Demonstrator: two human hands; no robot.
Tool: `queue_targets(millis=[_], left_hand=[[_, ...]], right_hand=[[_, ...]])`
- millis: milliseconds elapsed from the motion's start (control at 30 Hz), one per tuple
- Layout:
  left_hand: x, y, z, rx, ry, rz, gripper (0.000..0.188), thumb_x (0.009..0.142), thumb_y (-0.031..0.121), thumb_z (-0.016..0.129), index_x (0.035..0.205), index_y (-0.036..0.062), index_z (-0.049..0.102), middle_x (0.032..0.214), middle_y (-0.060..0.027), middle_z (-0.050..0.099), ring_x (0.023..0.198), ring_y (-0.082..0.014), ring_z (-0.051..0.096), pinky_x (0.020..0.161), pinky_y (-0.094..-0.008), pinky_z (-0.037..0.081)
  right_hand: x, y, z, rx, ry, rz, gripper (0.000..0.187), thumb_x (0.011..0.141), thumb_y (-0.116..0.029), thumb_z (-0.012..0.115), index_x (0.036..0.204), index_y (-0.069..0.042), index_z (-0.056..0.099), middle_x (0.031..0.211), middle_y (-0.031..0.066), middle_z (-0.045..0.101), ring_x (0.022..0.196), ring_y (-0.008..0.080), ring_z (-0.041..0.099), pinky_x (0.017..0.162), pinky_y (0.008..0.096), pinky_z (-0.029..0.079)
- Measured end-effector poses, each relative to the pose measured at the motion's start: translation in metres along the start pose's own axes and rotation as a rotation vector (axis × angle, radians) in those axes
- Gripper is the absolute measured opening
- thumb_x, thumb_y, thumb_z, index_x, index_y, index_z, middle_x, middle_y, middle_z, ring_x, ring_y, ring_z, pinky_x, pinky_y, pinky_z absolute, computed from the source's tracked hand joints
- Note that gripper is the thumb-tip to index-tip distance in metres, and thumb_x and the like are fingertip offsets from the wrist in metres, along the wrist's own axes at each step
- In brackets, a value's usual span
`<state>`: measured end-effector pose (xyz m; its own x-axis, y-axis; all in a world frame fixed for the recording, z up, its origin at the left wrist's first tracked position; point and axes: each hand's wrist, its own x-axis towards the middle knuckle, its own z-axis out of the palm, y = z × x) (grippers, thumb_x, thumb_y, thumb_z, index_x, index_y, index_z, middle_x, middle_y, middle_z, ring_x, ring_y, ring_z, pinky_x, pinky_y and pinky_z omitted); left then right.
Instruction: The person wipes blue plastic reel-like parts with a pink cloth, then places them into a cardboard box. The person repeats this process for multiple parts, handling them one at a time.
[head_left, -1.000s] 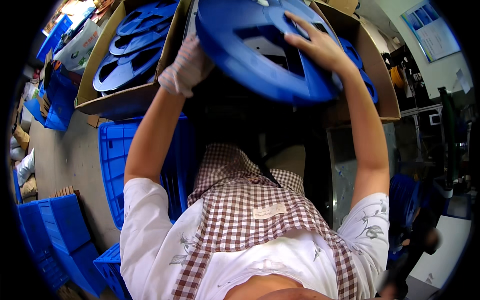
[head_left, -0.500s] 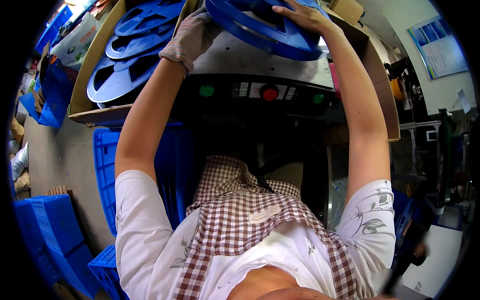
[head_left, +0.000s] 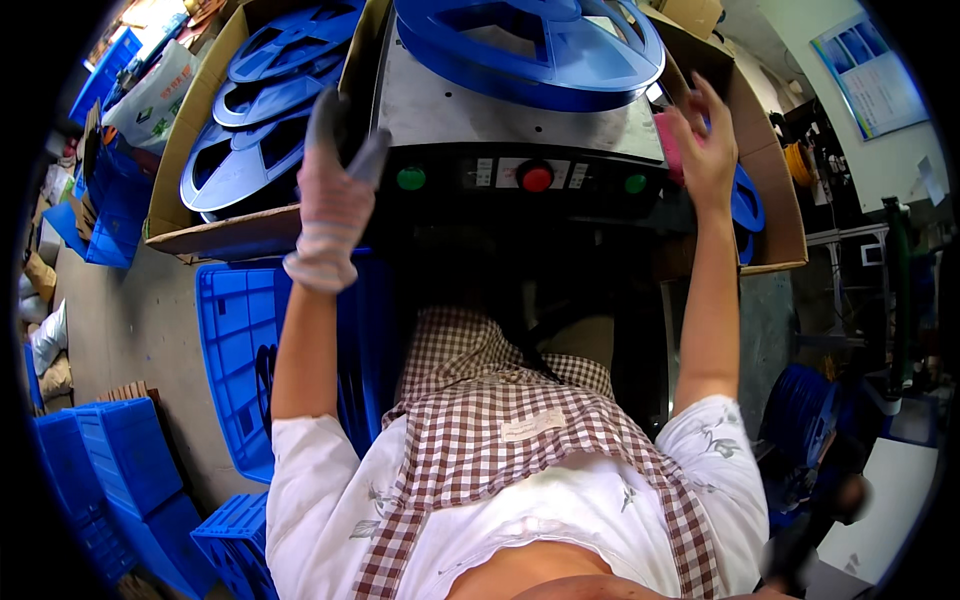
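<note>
A blue plastic reel (head_left: 590,80) lies at the far middle on the metal top (head_left: 470,115) of a machine. My left hand (head_left: 336,190), in a striped glove with grey fingertips, is raised left of the machine's front, fingers apart and holding nothing. On the other side, my bare right hand (head_left: 708,145) hovers just right of the metal top, fingers spread and apart from the reel. Between the hands, the dark front panel carries a red button (head_left: 536,176), a green button (head_left: 411,178) on the left and another green button (head_left: 635,184) on the right.
On the left, a cardboard box (head_left: 215,240) holds several blue reels (head_left: 235,165). A second cardboard box (head_left: 775,240) stands at the right, with blue reels (head_left: 746,200) partly visible. Blue crates (head_left: 225,330) stand below and at the lower left (head_left: 125,450).
Both hands have let go of the reel, which now rests on the machine top. My left hand has drawn back toward me; my right has moved to the right and nearer.
</note>
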<state>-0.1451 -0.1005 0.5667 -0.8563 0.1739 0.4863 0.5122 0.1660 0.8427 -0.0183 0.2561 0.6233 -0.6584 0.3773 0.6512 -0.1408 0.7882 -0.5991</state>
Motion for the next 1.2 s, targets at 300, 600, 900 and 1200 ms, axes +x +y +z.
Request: queue_targets(millis=[300,600,900,1200], left_hand=[[-0.021,-0.067,0.022,0.269,-0.086,-0.115,0.084,0.073,0.013,0.081,0.140,-0.0020,0.034,0.125,-0.0198,0.054,0.112,-0.0287,0.055,0.099,-0.0358,0.045],[-0.005,-0.013,0.007,0.528,0.027,0.244,0.077,0.076,0.023,0.079,0.137,-0.0021,0.038,0.132,-0.0251,0.048,0.120,-0.0382,0.049,0.100,-0.0399,0.044],[0.064,0.041,0.024,0.777,-0.206,0.708,0.052,0.083,0.017,0.069,0.132,0.0115,0.051,0.120,-0.0127,0.062,0.106,-0.0306,0.060,0.091,-0.0392,0.048],[0.101,0.037,0.062,1.020,-0.320,0.833,0.042,0.089,0.021,0.061,0.129,0.0139,0.051,0.127,-0.0094,0.057,0.124,-0.0282,0.050,0.106,-0.0449,0.037]], right_hand=[[-0.094,0.105,0.020,0.093,-0.152,0.288,0.063,0.076,-0.015,0.080,0.130,-0.001,0.053,0.118,0.0111,0.062,0.113,0.0192,0.056,0.097,0.0300,0.042],[-0.121,0.053,0.009,-0.008,0.046,0.310,0.047,0.084,-0.018,0.070,0.126,-0.002,0.055,0.101,0.0135,0.064,0.091,0.0235,0.063,0.078,0.0333,0.050],[-0.310,0.019,0.096,0.345,-0.869,0.735,0.035,0.087,-0.024,0.065,0.115,-0.003,0.064,0.094,0.0122,0.070,0.081,0.0186,0.067,0.074,0.0304,0.053],[-0.376,0.067,0.108,0.470,-0.890,1.017,0.036,0.091,-0.021,0.061,0.120,-0.001,0.060,0.092,0.0124,0.069,0.074,0.0171,0.066,0.066,0.0301,0.053]])
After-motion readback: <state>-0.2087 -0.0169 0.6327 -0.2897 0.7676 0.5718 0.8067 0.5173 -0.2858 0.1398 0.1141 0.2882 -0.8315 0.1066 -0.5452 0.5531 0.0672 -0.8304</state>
